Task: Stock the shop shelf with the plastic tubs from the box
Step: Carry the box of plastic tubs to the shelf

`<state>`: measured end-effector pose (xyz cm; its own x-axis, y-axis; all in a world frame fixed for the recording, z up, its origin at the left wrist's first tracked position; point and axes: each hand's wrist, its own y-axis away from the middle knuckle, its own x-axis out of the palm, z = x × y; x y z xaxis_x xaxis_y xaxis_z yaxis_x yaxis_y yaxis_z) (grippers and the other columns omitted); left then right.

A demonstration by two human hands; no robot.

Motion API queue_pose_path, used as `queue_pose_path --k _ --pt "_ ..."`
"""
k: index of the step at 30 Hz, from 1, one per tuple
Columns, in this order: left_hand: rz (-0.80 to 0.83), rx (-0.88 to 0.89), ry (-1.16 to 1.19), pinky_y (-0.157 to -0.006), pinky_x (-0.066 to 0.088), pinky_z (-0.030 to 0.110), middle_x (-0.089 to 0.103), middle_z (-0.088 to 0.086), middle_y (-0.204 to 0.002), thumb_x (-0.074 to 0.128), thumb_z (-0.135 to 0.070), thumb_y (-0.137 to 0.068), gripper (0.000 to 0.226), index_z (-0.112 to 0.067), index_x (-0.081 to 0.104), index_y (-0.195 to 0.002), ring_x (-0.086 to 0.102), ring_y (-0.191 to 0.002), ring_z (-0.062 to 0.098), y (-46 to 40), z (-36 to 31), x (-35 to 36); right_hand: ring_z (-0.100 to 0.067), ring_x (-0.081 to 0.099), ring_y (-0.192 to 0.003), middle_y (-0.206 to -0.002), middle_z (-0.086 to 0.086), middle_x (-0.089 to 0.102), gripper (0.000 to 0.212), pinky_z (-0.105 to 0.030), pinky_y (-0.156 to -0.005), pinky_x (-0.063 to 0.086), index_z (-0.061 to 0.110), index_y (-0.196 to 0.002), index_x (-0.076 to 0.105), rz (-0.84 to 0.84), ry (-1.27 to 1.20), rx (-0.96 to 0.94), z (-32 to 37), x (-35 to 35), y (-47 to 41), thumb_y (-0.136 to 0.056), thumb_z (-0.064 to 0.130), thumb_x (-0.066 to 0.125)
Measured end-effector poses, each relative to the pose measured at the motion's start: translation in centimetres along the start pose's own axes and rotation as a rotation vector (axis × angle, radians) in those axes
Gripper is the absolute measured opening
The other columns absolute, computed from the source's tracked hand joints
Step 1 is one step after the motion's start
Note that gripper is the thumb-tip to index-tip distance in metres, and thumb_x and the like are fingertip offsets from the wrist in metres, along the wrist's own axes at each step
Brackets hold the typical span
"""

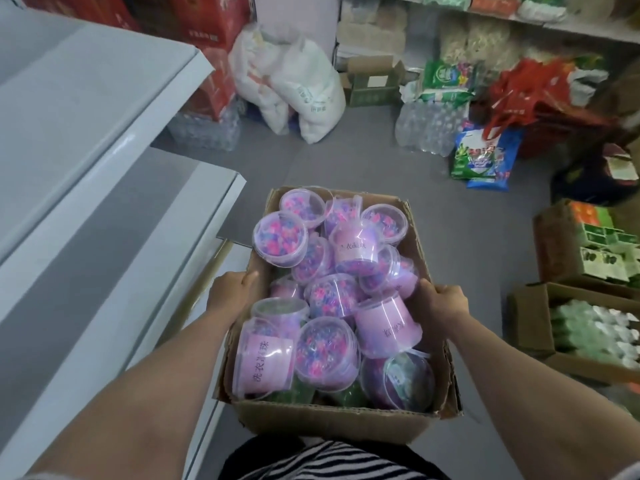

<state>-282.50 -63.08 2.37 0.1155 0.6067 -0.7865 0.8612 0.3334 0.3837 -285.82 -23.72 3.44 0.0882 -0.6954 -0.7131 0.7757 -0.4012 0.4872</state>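
The tubs (334, 289) lie heaped in the box (332, 422), with the shelf (86, 188) to its left

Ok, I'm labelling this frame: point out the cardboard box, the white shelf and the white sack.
cardboard box (332, 422): head view, on its near outer wall.
white shelf (86, 98): head view, on the upper board's top face.
white sack (304, 81): head view, on its bulging middle.

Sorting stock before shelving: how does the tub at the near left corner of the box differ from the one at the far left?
The near-left tub lies on its side, pink label showing; the far-left tub sits lid-up, beads visible. Both are clear plastic.
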Motion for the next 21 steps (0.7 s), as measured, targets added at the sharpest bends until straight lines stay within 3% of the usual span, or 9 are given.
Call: queue_pose_path --k 4,7,10,14,17,21 --pt "0.021 -0.066 0.011 -0.063 0.040 0.033 0.061 0.013 -0.074 0.044 -0.039 -0.098 0.046 -0.007 0.062 -0.072 0.058 -0.076 0.034 -4.2 -2.3 0.9 -0.027 0.059 -0.065 -0.069 -0.015 0.062 0.056 -0.040 -0.070 0.056 -0.002 -0.076 0.065 0.010 0.021 0.012 2.6 0.6 -5.5 -0.087 0.051 0.056" --pt "0.003 -0.077 0.041 -0.062 0.036 0.032 0.054 0.010 -0.066 0.047 -0.037 -0.097 0.045 -0.015 0.050 -0.058 0.059 -0.075 0.035 -7.5 -3.1 1.9 -0.022 0.052 -0.062 -0.063 -0.010 0.055 0.057 -0.040 -0.069 0.055 -0.005 -0.076 0.063 0.005 0.021 0.020 3.6 1.5 -8.8 -0.089 0.050 0.058" --pt "-0.009 -0.048 0.012 -0.062 0.034 0.033 0.054 0.013 -0.066 0.046 -0.035 -0.098 0.044 -0.017 0.046 -0.058 0.055 -0.072 0.034 -10.9 -3.6 2.6 -0.023 0.055 -0.065 -0.064 -0.011 0.056 0.056 -0.040 -0.071 0.054 -0.004 -0.074 0.063 0.003 0.003 0.045 4.1 2.7 -11.5 -0.090 0.050 0.059" --pt "-0.009 0.014 -0.010 -0.060 0.034 0.034 0.063 0.021 -0.074 0.044 -0.037 -0.099 0.043 -0.015 0.049 -0.062 0.052 -0.068 0.033 -15.4 -2.9 4.1 -0.018 0.050 -0.063 -0.064 -0.008 0.054 0.055 -0.037 -0.064 0.052 -0.004 -0.076 0.063 -0.007 -0.045 0.091 4.2 5.0 -14.3 -0.089 0.049 0.061" --pt "-0.018 0.018 -0.028 -0.060 0.035 0.035 0.064 0.021 -0.075 0.043 -0.038 -0.099 0.043 -0.009 0.058 -0.071 0.056 -0.071 0.038 -18.0 -2.2 5.7 -0.015 0.042 -0.059 -0.058 -0.004 0.046 0.050 -0.030 -0.055 0.040 0.002 -0.067 0.058 -0.013 -0.068 0.119 4.0 6.8 -15.5 -0.091 0.046 0.062" --pt "-0.014 0.024 -0.013 -0.060 0.034 0.035 0.064 0.023 -0.074 0.046 -0.035 -0.099 0.041 -0.006 0.061 -0.074 0.056 -0.070 0.039 -19.9 -1.0 7.6 -0.016 0.041 -0.057 -0.057 -0.002 0.046 0.049 -0.029 -0.058 0.041 0.006 -0.064 0.055 -0.012 -0.089 0.177 3.0 9.1 -16.8 -0.090 0.046 0.063"
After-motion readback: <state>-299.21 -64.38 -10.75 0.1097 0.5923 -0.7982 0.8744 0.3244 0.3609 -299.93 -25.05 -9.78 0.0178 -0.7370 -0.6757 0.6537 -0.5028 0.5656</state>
